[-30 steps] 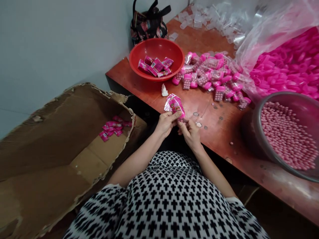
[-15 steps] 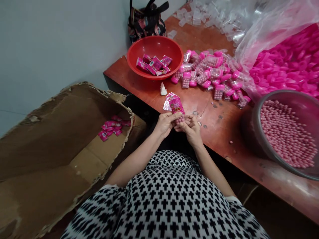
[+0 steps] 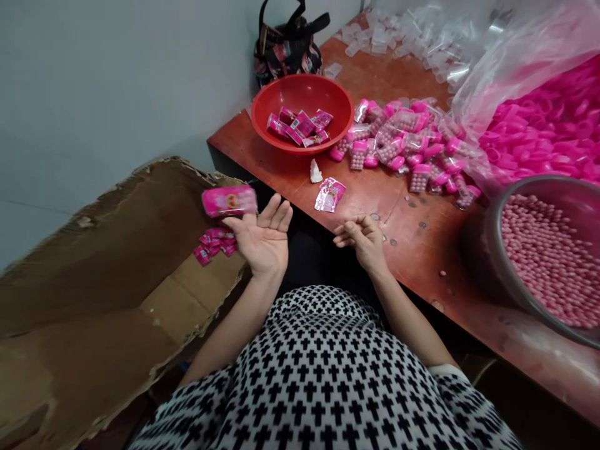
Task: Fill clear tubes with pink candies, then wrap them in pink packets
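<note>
Spread wide on the left hand [image 3: 262,244], palm up, with a pink packet [image 3: 229,200] at eleven o'clock, over the box [image 3: 175,297]! Curled loosely on the right hand [image 3: 365,240], can't tell if pinching.

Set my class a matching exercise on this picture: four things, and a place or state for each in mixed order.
1. flat pink printed packet
2. round red plastic bowl
3. brown cardboard box
4. round grey tub

A. ragged along its rim
B. holds small pink balls
C. blurred, by the left hand
D. right by the dark patterned bag

Pairs: 1-C, 2-D, 3-A, 4-B
</note>
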`<state>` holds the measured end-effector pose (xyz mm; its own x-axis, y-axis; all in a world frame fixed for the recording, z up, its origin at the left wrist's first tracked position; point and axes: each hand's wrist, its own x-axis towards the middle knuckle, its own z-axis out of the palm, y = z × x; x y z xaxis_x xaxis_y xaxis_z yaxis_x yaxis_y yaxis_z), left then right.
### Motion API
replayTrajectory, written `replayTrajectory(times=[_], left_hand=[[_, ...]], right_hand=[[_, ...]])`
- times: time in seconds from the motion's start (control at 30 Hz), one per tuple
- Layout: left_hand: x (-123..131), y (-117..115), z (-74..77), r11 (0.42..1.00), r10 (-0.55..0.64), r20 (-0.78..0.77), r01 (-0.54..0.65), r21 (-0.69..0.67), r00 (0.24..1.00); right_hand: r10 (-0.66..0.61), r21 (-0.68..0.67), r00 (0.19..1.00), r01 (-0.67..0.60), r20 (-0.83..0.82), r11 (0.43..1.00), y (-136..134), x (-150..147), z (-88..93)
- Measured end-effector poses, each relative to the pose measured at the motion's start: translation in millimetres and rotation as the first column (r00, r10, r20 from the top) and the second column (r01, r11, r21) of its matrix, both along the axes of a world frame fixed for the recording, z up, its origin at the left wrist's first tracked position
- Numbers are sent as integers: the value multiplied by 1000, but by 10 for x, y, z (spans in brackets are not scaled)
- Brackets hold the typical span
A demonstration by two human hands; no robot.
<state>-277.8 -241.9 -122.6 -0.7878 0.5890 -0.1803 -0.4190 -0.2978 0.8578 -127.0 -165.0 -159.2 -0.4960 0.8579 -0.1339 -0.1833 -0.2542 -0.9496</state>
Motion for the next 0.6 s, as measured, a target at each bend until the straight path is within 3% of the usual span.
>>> replayTrajectory(times=[0.07,0.13,0.2,0.27,0.37,0.47,0.6], left_hand=[[-86,103,-83,998,-21,-147,12,-62,989],[-109,299,-247,984,-140,-368,88,-154,919],[-95,527,-428,946,-304,-585,166,-279,752],[-74,717,-573,910,-398,-709,156,-383,583],[-68,859,-695,875,-466,-768,104,-472,439],[-72,871,-736,878,-459,-777,88,-470,431],[25,799,-680,919,-378,-746,121,-376,549]], right_hand=[[-35,29,998,34,44,999,53,39,-11],[-52,49,995,49,80,998,112,62,-10],[-44,64,993,38,107,997,166,68,6],[-34,91,990,21,136,996,218,66,27],[-28,152,981,-2,192,988,307,58,38],[-55,235,968,-4,243,972,418,22,0],[-105,288,960,27,259,957,566,-101,-113]])
